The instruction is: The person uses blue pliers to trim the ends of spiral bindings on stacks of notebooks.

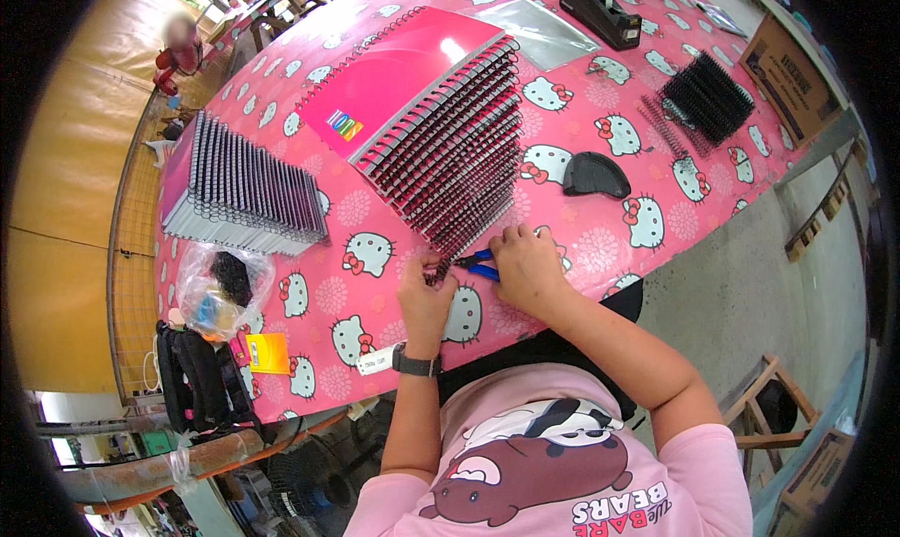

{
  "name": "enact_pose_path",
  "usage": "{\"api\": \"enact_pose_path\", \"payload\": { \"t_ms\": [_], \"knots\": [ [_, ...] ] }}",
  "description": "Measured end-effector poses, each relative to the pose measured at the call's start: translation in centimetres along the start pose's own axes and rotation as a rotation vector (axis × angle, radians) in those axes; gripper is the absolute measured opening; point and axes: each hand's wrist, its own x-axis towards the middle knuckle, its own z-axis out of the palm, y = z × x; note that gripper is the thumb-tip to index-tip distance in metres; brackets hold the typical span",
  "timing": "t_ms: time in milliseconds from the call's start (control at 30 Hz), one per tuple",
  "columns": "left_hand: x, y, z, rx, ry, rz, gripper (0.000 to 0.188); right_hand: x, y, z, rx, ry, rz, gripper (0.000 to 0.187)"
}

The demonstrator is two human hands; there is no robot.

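Note:
A tall stack of spiral notebooks (441, 157) with a bright pink cover on top stands in front of me, its dark coils facing me. My left hand (427, 288) is closed at the stack's near lower corner, pinching the end of a dark spiral coil (437, 273). Just to the right, my right hand (527, 267) grips blue-handled pliers (482, 271), whose dark jaws point left at that coil end. The fingers partly cover the handles. Whether the jaws touch the wire is too small to tell.
Another notebook stack (248, 190) stands at the left, behind a clear plastic bag (220, 298). At the right lie a curved black tray (596, 175) and a pile of black coils (705, 101). A tape dispenser (600, 12) and a clear plastic sheet (539, 32) are farther back.

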Motion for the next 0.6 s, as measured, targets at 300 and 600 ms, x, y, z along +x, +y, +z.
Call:
{"api": "enact_pose_path", "payload": {
  "t_ms": [300,600],
  "knots": [
    [0.1,1.9,-0.8,-0.292,-0.059,-0.444,0.015,-0.1,-0.6,0.2,0.021,0.032,0.019,0.025],
    [-0.1,1.5,-0.9,-0.215,-0.07,-0.307,0.013,0.3,0.7,-0.9,0.18,-0.187,0.004,0.025]
  ]
}}
